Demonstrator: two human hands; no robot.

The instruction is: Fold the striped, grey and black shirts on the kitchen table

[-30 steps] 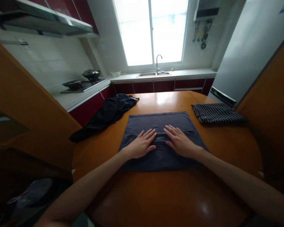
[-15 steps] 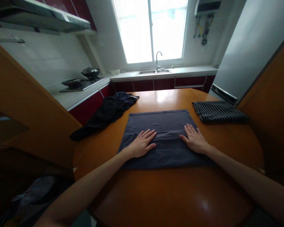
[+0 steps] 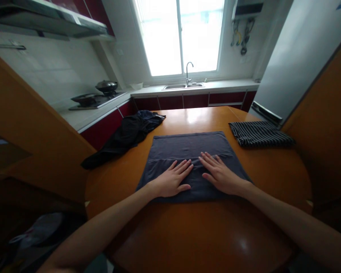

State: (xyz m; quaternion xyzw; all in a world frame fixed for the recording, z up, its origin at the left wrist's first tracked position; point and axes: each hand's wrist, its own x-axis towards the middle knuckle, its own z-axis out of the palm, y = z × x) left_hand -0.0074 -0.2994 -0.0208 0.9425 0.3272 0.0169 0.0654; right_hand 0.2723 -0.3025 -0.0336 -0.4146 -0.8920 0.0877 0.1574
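A dark grey-blue folded cloth (image 3: 187, 146), perhaps a garment, lies flat on the wooden table (image 3: 199, 231) in front of me. A fold edge runs across its middle, with small wrinkles near it. My left hand (image 3: 174, 179) rests palm down on the cloth's near half, fingers stretched toward the fold. To its right, my right hand (image 3: 220, 174) lies flat on the same half, its fingertips close to the fold line. Both hands have their fingers apart and grip nothing. What is under the palms is hidden.
A crumpled black garment (image 3: 122, 134) lies along the table's left side. At the right sits a folded black-and-white striped cloth (image 3: 260, 134). Beyond are a counter with a sink (image 3: 183, 86), a stove (image 3: 96, 101) bearing pans, and a fridge (image 3: 284, 64).
My right hand has slid left across the cloth, closer to my left hand. The left hand has shifted slightly right and nearer to me. The camera view has moved a little.
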